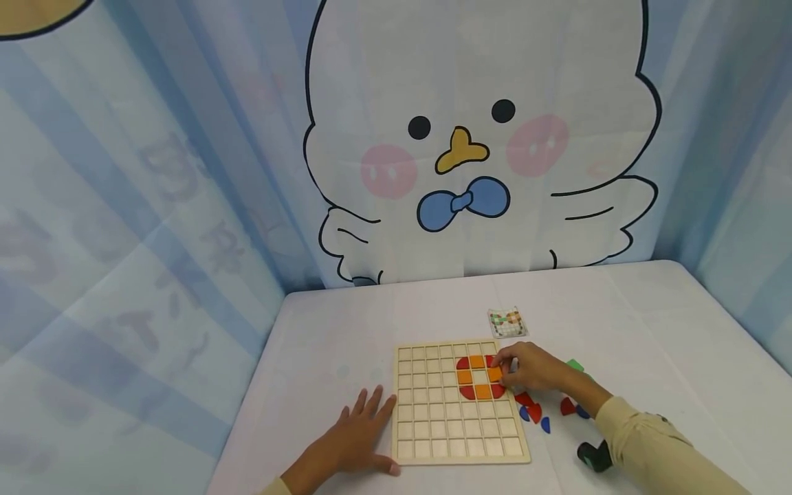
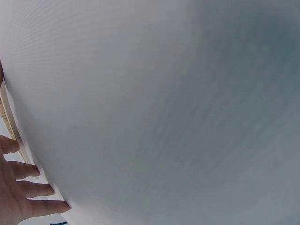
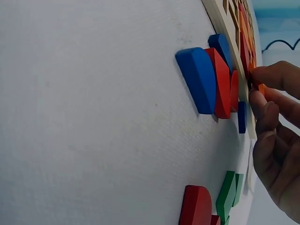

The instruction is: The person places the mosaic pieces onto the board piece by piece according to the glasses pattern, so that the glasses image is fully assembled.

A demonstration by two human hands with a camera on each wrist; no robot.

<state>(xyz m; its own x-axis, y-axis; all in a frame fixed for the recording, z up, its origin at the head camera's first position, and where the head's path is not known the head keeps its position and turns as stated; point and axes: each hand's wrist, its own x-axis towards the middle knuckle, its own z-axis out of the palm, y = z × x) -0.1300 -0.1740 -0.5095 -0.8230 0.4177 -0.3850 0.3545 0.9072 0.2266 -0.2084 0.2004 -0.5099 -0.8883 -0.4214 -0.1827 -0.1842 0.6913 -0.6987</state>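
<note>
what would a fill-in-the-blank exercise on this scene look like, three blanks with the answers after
In the head view, the left hand is at the ____ side of the wooden grid board.
The right hand has its fingertips at a ring of red and ____ pieces.
Loose pieces beside the board are red, green and ____.

Missing words: left; orange; blue

The near edge of the tabletop [image 1: 334, 316] is cut off by the head view's bottom edge. Toward the tabletop's right edge, a green piece [image 1: 574, 365] is partly covered by the right forearm [image 1: 584, 393], and a black object [image 1: 590, 457] by the sleeve [image 1: 656, 440]. Print on the card [image 1: 507, 324] near the far edge is too small to be read. Whether a red piece [image 1: 489, 359] is pinched by the right hand [image 1: 529, 366] cannot be told.
</note>
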